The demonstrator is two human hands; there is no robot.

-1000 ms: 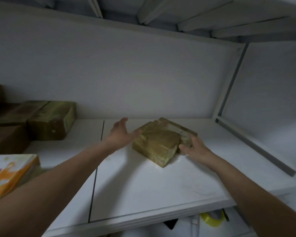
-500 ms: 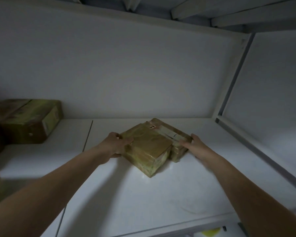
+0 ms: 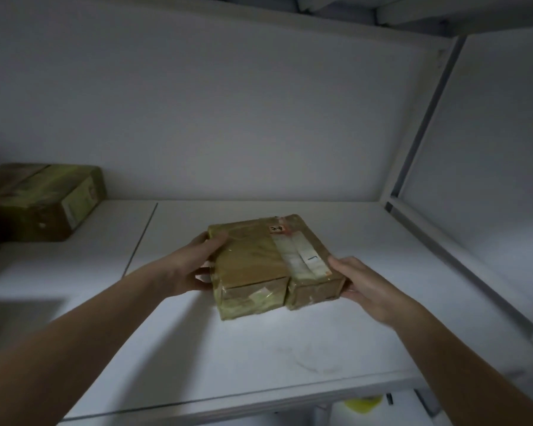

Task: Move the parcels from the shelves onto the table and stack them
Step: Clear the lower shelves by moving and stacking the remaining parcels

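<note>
White back wall (image 3: 228, 118) fills everything behind the grip. White shelf board (image 3: 259, 364) runs under both hands, with a seam line left of the grip. White side panel (image 3: 490, 149) and grey upright post (image 3: 419, 127) stand well right of the grip. Stacked brown taped cardboard parcels (image 3: 43, 204) sit far left on the same board against the wall, well apart from the hands.

Between the hands are two parcels side by side, touching. The larger brown tape-wrapped parcel (image 3: 250, 265) is on the left-hand side. The narrower brown parcel (image 3: 308, 250) is on the right-hand side. Both are over the middle of the shelf board, with shadow under the near edge. Can't tell if they rest on the board or are just clear of it.

Left hand (image 3: 188, 269) is clamped on the larger parcel's left side, thumb over the top edge, fingers curled lower on the side. Right hand (image 3: 366, 287) grips the narrower parcel's near right corner, thumb on top, fingers underneath.

White paper label (image 3: 302, 256) runs along the narrower parcel's top. Small sticker (image 3: 276, 229) with dark writing sits at the label's far end, unreadable. Yellow object (image 3: 362, 405) shows below the shelf's front edge, below-right of the grip, mostly hidden.
</note>
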